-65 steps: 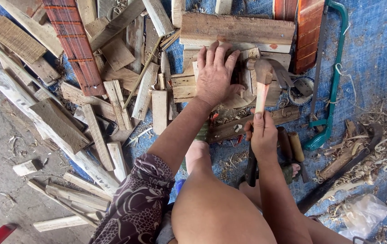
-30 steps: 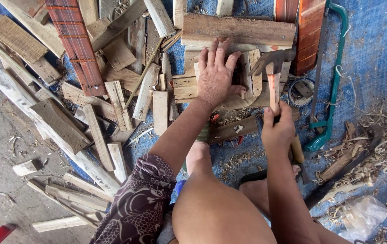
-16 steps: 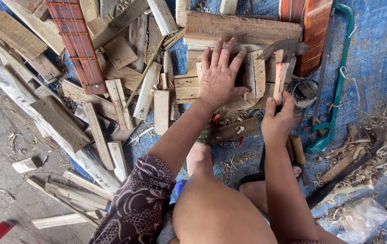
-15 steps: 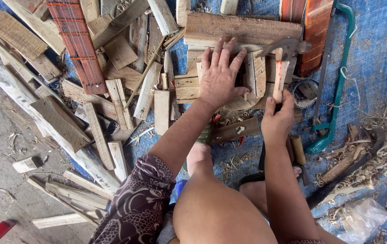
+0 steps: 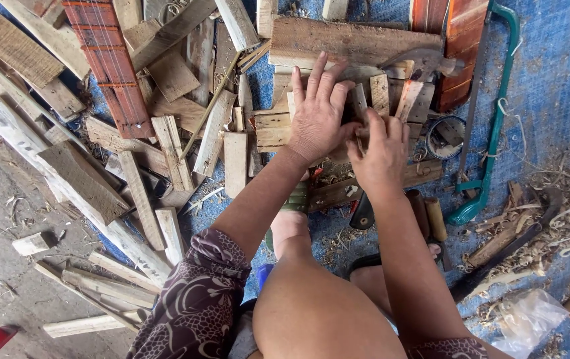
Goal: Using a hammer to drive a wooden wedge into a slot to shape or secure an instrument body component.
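A blue tarp point(image 5: 551, 80) covers the floor, rough-woven and strewn with pale curled wood shavings point(image 5: 564, 219) at the right. Over its left and middle lies a loose heap of wood offcuts point(image 5: 165, 133): flat, weathered, splintery slats lying crosswise wherever they fell. A thick grey plank point(image 5: 351, 40) lies across the top of the heap, apparently as a backstop. A green-framed saw point(image 5: 494, 113) rests at the right, within reach. The left hand point(image 5: 318, 113) presses flat, fingers spread wide, on short blocks just below the plank, seemingly to steady them. The right hand point(image 5: 381, 149) touches it, fingers curled narrowly around a small wooden piece point(image 5: 360, 106) standing upright between the two hands.
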